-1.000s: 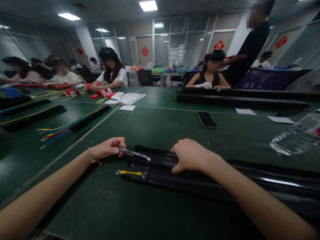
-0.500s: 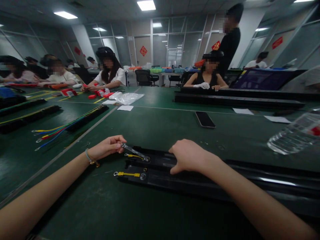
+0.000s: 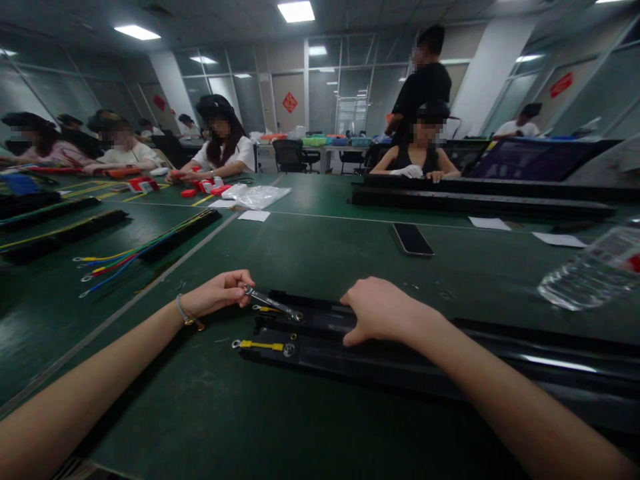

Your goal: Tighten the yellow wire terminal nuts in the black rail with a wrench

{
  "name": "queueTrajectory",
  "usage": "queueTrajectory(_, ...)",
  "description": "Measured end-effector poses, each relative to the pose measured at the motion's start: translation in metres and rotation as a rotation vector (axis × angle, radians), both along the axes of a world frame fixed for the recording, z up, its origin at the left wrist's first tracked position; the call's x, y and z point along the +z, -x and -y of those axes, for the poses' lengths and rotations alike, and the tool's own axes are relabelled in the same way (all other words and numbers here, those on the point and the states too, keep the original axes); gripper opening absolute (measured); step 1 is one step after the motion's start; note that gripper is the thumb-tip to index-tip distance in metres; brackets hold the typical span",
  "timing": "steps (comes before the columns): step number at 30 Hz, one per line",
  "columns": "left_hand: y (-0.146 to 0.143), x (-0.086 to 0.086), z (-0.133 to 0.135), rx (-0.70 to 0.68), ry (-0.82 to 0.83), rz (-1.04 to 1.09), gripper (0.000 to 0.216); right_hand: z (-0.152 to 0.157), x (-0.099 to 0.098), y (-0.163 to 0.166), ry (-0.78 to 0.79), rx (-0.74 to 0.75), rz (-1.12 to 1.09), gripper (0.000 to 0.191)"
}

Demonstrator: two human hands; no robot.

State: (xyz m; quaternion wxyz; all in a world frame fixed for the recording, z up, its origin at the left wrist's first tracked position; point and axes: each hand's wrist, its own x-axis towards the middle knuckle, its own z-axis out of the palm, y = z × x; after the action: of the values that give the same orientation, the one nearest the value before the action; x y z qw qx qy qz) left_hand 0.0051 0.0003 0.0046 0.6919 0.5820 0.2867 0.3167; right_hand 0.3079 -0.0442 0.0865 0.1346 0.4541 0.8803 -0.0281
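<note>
My left hand [image 3: 226,293] pinches one end of a silver ring wrench [image 3: 273,302]. The wrench's far end sits over a fastener near the end of a long black rail [image 3: 327,319], beside a short yellow wire lug [image 3: 265,309]. With thumb and fingers curved over its sides, my right hand [image 3: 375,310] grips that rail; part of the fingers is hidden. Alongside, nearer me, lies a second black rail [image 3: 320,357]. A yellow wire with a ring terminal [image 3: 260,345] is fastened to this one by a round screw head.
A phone [image 3: 413,239] and a clear plastic bottle [image 3: 585,273] lie beyond the rails. Left are black strips with coloured wires [image 3: 117,261]. Several people sit around the green table [image 3: 320,253]; one stands behind. Black rails [image 3: 475,200] lie before the person opposite.
The view has shifted slightly. My hands stay where they were, the wrench still on the fastener. The standing person in the background has moved left.
</note>
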Motion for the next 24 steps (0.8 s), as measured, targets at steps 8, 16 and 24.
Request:
queueTrajectory(8,-0.0013,0.0032,0.0064,-0.234,0.039,-0.006,0.030,0.0014,0.0015,0.0004,0.001,-0.011,-0.007,0.056)
queueTrajectory(16,-0.0015,0.0035,0.0067,-0.229,0.031,-0.033,0.031,0.0001,0.0005,-0.0004,0.003,-0.002,-0.014,0.058)
queueTrajectory(24,-0.0012,0.0033,0.0068,-0.207,0.017,-0.037,0.032,0.0012,0.0015,0.0001,0.000,0.003,-0.009,0.055)
